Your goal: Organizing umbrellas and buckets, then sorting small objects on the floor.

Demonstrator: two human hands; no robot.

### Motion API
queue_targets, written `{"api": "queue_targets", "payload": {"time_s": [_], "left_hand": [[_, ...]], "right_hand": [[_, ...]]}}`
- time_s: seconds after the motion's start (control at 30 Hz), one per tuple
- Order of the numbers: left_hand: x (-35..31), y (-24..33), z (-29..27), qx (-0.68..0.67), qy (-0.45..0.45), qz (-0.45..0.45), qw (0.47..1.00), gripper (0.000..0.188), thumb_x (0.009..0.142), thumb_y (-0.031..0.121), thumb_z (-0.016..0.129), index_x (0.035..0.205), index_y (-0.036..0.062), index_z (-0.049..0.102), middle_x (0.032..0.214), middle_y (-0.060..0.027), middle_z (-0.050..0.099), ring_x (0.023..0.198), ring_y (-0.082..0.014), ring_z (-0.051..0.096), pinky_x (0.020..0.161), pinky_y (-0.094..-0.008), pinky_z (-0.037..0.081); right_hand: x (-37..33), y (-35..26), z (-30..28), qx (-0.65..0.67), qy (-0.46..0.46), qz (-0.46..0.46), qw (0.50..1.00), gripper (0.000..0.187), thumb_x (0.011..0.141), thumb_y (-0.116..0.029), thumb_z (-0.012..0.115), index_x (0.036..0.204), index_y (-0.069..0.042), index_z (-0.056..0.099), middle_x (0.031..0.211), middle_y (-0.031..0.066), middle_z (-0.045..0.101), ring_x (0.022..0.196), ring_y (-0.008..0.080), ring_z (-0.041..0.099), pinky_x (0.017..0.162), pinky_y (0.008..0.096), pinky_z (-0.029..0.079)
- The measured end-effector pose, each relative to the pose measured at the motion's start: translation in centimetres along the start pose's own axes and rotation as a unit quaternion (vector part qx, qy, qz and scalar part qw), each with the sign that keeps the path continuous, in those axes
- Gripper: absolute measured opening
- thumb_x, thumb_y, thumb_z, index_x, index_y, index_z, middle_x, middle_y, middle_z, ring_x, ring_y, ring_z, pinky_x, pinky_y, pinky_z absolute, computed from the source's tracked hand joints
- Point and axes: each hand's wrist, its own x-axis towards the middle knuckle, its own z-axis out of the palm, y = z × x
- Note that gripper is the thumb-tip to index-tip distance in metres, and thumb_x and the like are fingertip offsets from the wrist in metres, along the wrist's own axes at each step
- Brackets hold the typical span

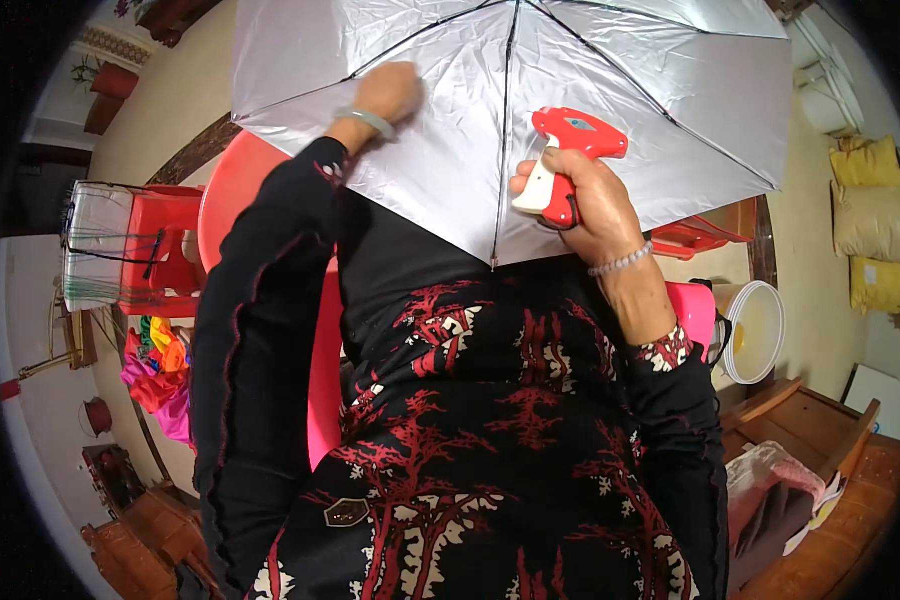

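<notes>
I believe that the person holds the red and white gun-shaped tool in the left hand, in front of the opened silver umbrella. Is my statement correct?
Not quite: the hand is wrong. The head view shows the red and white gun-shaped tool in the person's right hand, in front of the opened silver umbrella. The rest is correct.

Shiny umbrella cloth point(450, 140); plastic gun point(576, 128)

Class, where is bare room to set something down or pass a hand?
Floor lies bare between the silver umbrella and yellow bags; fabric is free between left hand and central rib. Crowded: the right hand with red-white tool, and around the white bucket.
</notes>
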Motion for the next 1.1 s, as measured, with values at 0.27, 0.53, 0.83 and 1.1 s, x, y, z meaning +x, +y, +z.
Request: {"api": "queue_targets", "payload": {"time_s": [0.27,0.53,0.83,1.1], "left_hand": [[-3.6,11.1,0.6,-0.145,-0.056,0.057,0.986,0.031,0.071,0.028,0.057,0.075,-0.0015,0.063,0.077,-0.0204,0.062,0.074,-0.0364,0.061,0.066,-0.0421,0.049],[-5.4,7.6,3.2,-0.145,0.006,-0.034,0.989,0.026,0.073,0.024,0.058,0.079,-0.0017,0.061,0.069,-0.0167,0.062,0.064,-0.0307,0.062,0.061,-0.0385,0.049],[-6.9,6.5,1.7,-0.384,-0.118,-0.08,0.912,0.012,0.07,0.01,0.063,0.076,0.0001,0.058,0.063,-0.0068,0.06,0.056,-0.0118,0.057,0.052,-0.0245,0.046],[-6.9,6.2,2.3,-0.355,-0.095,-0.056,0.928,0.017,0.07,0.012,0.063,0.079,-0.0008,0.059,0.067,-0.0079,0.061,0.058,-0.0137,0.058,0.054,-0.0253,0.047]], "right_hand": [[2.4,1.7,-1.3,0.043,-0.006,0.035,0.998,0.023,0.08,-0.007,0.048,0.098,0.007,0.047,0.082,0.0179,0.06,0.07,0.0259,0.062,0.065,0.0362,0.053],[5.5,4.8,-0.2,0.057,-0.007,0.089,0.994,0.026,0.081,-0.007,0.048,0.102,0.008,0.044,0.082,0.019,0.059,0.072,0.0279,0.062,0.064,0.0373,0.053],[5.4,6.3,0.8,0.069,-0.028,0.117,0.99,0.031,0.083,-0.009,0.048,0.108,0.008,0.041,0.087,0.0204,0.058,0.076,0.029,0.062,0.066,0.0389,0.054],[5.0,6.4,1.2,0.079,-0.039,0.137,0.987,0.034,0.084,-0.01,0.048,0.113,0.005,0.04,0.092,0.0211,0.057,0.079,0.0299,0.062,0.067,0.0396,0.054]]}}
